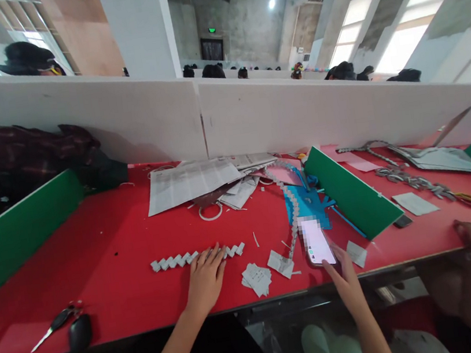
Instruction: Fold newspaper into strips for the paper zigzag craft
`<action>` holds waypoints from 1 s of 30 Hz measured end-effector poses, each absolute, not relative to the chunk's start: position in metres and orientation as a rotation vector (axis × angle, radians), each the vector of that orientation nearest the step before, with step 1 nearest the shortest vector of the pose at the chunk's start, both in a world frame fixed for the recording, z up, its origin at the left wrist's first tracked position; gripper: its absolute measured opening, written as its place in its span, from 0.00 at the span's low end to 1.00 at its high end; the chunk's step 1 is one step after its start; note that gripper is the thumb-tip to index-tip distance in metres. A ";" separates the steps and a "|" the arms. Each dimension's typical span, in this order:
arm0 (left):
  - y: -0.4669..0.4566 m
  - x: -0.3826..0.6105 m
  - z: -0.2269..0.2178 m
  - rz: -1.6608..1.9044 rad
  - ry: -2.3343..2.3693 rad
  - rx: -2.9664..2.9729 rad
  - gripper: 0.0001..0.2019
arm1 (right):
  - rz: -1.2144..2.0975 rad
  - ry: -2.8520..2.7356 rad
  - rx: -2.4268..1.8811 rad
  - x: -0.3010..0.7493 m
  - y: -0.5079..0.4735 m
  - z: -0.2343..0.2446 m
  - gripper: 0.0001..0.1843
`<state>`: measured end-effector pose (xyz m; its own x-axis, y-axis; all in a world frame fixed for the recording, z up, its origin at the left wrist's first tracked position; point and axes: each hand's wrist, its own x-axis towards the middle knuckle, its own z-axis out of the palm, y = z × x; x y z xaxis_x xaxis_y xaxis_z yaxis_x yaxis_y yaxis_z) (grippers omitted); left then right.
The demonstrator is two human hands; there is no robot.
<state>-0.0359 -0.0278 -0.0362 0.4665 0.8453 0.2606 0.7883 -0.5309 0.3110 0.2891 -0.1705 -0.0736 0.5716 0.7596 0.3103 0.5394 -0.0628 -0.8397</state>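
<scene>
My two bare forearms come in from the bottom edge of the frame, nearest of all, over the matte red tabletop. Near the centre, my left hand lies across the right half of a short zigzag strip of folded grey-white paper. The strip's long axis runs left to right, almost level, while my fingers point up and a little right, so hand and strip cross. An end shows on each side, the longer stretch to the left. These fingers are outstretched, nearly side by side; whether anything is pinched beneath them I cannot tell. My right hand, well apart at lower right of centre, has its thumb at the bottom of a slim phone with a bright white screen and its fingers by the right edge; how firm that hold is, I cannot tell. Between my hands lie a loose stack of small white printed paper squares and the lower end of a longer, curving grey paper chain. My left hand is the one on the strip.
</scene>
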 end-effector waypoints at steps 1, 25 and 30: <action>-0.028 -0.036 -0.037 0.585 1.438 2.563 0.20 | 0.276 -1.058 -1.717 0.293 -0.171 -0.076 0.29; -0.028 -0.036 -0.043 0.601 1.412 2.601 0.21 | -0.209 -1.235 -2.526 0.278 -0.118 -0.043 0.37; -0.030 -0.036 -0.044 0.612 1.417 2.572 0.20 | -0.134 -1.247 -2.603 0.294 -0.118 -0.038 0.40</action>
